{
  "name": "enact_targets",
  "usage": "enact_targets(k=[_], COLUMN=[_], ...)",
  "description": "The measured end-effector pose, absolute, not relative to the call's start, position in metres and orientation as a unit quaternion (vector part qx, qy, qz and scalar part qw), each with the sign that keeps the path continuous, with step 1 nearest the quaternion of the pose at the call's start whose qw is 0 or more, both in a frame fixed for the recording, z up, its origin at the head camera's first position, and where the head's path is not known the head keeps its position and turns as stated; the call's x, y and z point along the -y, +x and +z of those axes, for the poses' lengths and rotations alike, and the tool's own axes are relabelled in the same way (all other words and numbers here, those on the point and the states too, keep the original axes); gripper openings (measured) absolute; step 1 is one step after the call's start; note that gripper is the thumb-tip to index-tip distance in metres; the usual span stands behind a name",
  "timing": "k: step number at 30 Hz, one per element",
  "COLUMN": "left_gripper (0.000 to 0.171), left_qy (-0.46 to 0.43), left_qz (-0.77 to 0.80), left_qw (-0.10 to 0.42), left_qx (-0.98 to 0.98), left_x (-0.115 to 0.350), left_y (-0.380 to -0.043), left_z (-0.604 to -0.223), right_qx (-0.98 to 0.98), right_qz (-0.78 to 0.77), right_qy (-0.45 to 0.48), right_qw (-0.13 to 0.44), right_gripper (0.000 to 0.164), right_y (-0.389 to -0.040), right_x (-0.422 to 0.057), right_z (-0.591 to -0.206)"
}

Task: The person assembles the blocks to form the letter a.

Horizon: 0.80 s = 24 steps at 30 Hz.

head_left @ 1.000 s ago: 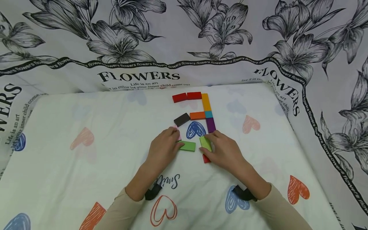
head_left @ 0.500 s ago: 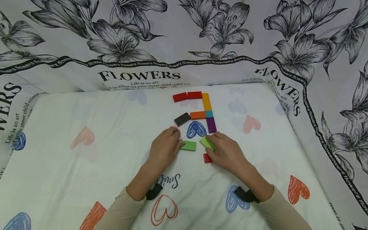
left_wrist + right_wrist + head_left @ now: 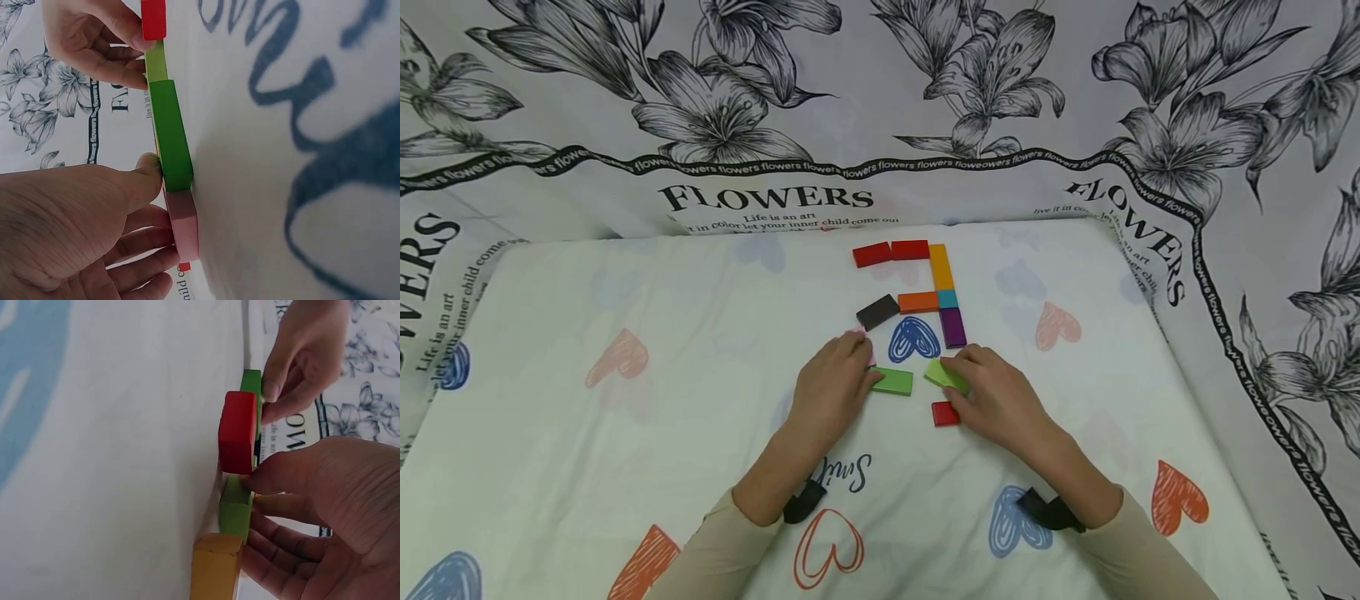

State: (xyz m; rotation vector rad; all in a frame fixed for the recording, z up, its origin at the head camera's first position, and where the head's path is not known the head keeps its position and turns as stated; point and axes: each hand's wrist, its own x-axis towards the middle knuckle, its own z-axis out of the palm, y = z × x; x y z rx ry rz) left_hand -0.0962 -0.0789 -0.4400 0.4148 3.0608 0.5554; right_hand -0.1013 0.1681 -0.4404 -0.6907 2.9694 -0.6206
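Note:
My left hand bends round the corner where a pink block meets a green block. Its thumb rests on the green one, its fingers lie along the pink one, and in the head view the hand mostly hides the pink. Between the thumb and fingers of my right hand is a lime-green block, lying slanted on the cloth. A small red block sits just below it, close to the right thumb. An ochre block shows beside the lime one in the right wrist view; the right hand hides it from the head camera.
Above the hands, two red blocks, a yellow block, a teal block, a purple block, an orange block and a dark grey block form a bent line on the heart-printed cloth.
The right hand has turned the lime-green block from nearly upright in the head view to slanted, its lower end swinging right. More of the small red block shows. The left hand stays put.

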Motion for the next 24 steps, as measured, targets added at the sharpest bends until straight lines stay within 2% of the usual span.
enact_targets(k=[24], left_gripper=[0.049], left_qy=[0.132], left_qz=[0.167], left_qw=[0.009], left_qx=[-0.977], left_x=[0.077], left_y=[-0.094], left_z=[-0.438], right_qx=[-0.964], right_qz=[-0.213], right_qy=[-0.157], right_qw=[0.025], right_gripper=[0.035], right_y=[-0.107], right_x=[-0.214], right_z=[-0.439])
